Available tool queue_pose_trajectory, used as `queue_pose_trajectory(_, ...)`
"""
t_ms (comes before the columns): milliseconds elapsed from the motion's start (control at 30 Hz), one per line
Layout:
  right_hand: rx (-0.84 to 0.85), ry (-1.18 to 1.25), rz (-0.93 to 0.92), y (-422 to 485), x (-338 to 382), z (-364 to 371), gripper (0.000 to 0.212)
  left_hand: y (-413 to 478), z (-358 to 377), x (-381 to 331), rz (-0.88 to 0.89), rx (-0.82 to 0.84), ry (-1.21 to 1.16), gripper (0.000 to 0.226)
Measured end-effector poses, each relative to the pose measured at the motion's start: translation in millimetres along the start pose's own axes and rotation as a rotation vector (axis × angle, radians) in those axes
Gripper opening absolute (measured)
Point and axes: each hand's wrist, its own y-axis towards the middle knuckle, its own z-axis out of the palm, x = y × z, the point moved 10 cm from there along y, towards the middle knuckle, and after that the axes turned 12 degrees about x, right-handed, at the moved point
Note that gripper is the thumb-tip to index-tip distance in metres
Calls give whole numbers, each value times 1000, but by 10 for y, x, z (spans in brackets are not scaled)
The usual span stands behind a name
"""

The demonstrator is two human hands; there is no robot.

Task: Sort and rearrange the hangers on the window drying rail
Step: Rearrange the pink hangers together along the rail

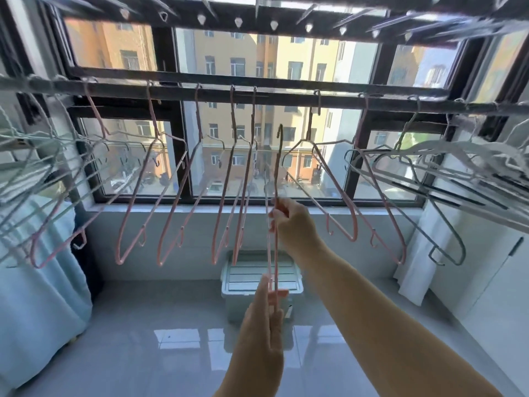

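A dark drying rail [274,94] runs across the window. Several pink wire hangers [174,196] hang from it, with pale grey and white hangers bunched at the left end [34,173] and right end [463,167]. One pink hanger [278,167] is off the rail, seen edge-on, its hook just below the bar in a gap between hung hangers. My right hand [289,222] pinches its upper part. My left hand [264,319] grips its lower end.
A pale plastic storage box [237,285] with a lid stands on the glossy grey floor under the window sill. A light blue fabric [37,276] hangs at the left. A white curtain [415,267] and white wall are at the right. An upper rack with clips [237,22] runs overhead.
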Motion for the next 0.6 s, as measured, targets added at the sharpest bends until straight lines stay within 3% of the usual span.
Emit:
queue_pose_trajectory(133,-37,110,5,159,150,-58,30,-11,-39,-147,128,2,120,64)
queue_pose_trajectory(333,-149,153,-85,242,444,-218,31,130,-221,-467,267,-13,206,63)
queue_pose_trajectory(600,-167,165,-145,130,561,-246,33,49,-175,-790,458,22,340,66)
